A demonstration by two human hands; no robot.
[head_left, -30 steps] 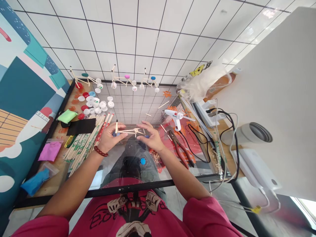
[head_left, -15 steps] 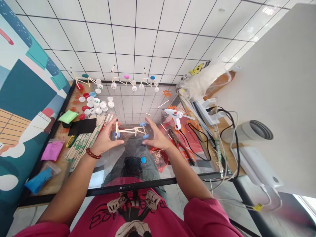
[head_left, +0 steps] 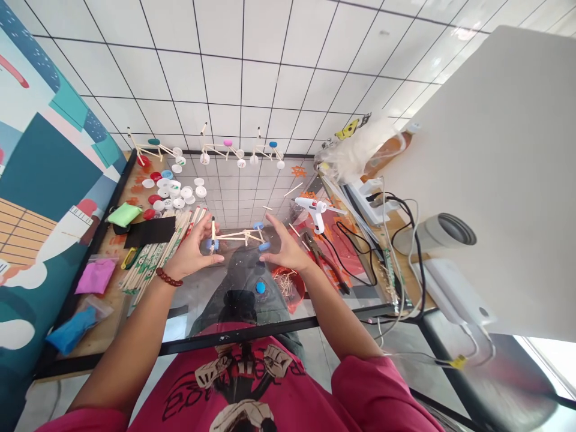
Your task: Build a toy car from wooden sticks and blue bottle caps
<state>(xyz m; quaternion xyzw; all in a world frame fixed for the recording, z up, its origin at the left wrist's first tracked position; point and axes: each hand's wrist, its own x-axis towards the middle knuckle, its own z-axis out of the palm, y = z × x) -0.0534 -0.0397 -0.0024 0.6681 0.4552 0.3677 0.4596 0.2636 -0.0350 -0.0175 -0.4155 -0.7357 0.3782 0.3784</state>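
Observation:
A small three-wheeled model [head_left: 236, 236] of pale wooden sticks with blue bottle-cap wheels stands on the glass tabletop, between my hands. My left hand [head_left: 191, 249] is beside its single-wheel end, thumb and fingers apart around the upright stick; whether the fingertips touch it I cannot tell. At the two-wheel end, my right hand [head_left: 288, 245] is open, thumb and forefinger spread near the wheels. A loose blue cap [head_left: 260, 287] lies nearer my body. Toward the wall stand similar stick models with pink [head_left: 228, 143], blue [head_left: 273, 144] and green [head_left: 153, 141] pieces on top.
Left lie bottle caps [head_left: 174, 191], bundled sticks [head_left: 150, 267] and clay packets [head_left: 96, 275]. On the right are a white glue gun [head_left: 315, 208], pliers [head_left: 321, 255], a red bowl of small sticks [head_left: 297, 297], and black cables [head_left: 360, 243] beside a power strip [head_left: 373, 201].
The camera view has shifted slightly, moving right-side things leftward in the picture. Both hands keep nearly the same spread pose around the stick model, which stays in place.

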